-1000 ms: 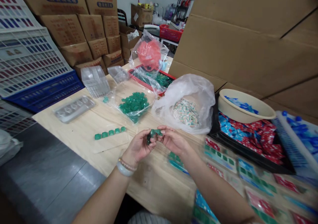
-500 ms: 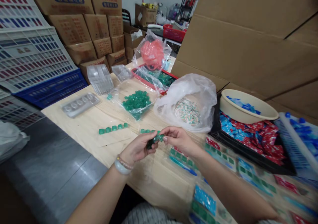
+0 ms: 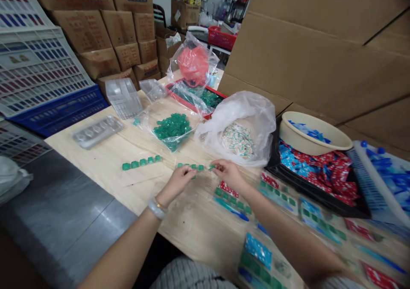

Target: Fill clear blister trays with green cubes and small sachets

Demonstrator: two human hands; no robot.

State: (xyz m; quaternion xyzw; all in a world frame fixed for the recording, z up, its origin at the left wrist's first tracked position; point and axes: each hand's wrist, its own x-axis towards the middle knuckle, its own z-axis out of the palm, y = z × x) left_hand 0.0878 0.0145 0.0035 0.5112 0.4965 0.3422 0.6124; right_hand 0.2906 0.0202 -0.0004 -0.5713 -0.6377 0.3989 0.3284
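My right hand [image 3: 229, 173] pinches a small green translucent square piece [image 3: 212, 167] at its fingertips, just above the wooden table. My left hand [image 3: 180, 180] is closed, palm down, with a bit of green showing under its thumb; most of what it holds is hidden. Between and behind my hands runs a short row of green square pieces [image 3: 200, 167]. Farther left lies a second row of the same green pieces [image 3: 142, 162]. Beyond the hands, a heap of green pieces [image 3: 173, 129] rests on a clear plastic bag.
A white bag [image 3: 205, 132] of small printed bits stands behind my right hand. Right of it are a black tray [image 3: 323, 203] of red and blue packets and a cream basin [image 3: 317, 146]. Filled clear packs [image 3: 256, 259] lie near front right. Clear moulded trays [image 3: 96, 132] lie at left.
My hands were together at a dark green cluster; now they are apart, lower over the row. The right has drawn slightly away with one green piece. The view has shifted slightly.
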